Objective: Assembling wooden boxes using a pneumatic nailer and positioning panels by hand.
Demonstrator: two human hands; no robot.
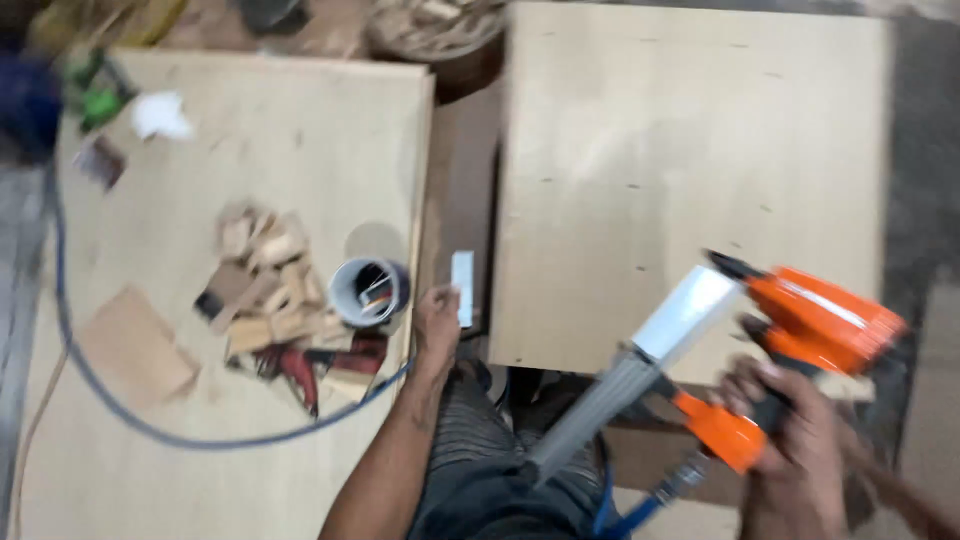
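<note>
Two pale plywood panels fill most of the view: the left panel (180, 400) lies flat and carries loose clutter, while the right panel (690, 170) sits across a dark gap from it, its near edge just above the person's lap; the frame is motion-blurred, so fine detail is lost.

The orange pneumatic nail gun (790, 330) is next in size; it hangs low at the right, over the near right corner of the right panel, tilted with its orange body up to the right and its long grey magazine (590, 420) slanting down to the left toward the lap; a blue air hose (625, 515) leaves its base. The right hand (790, 440) is wrapped closed round the gun's handle from below, so the tool sits above and left of the knuckles, wrist coming in from the lower right corner.

The left arm stretches forward from the body, forearm almost straight; the left hand (437, 318) rests at the left panel's right edge, fingers pinched on a small white strip (462, 287) that stands upright in the gap between the panels.

Just left of that hand stands a white cup (368, 290) holding small parts; beside it lies a heap of small wood offcuts (265, 285); a dark cable (120, 405) loops across the left panel.
</note>
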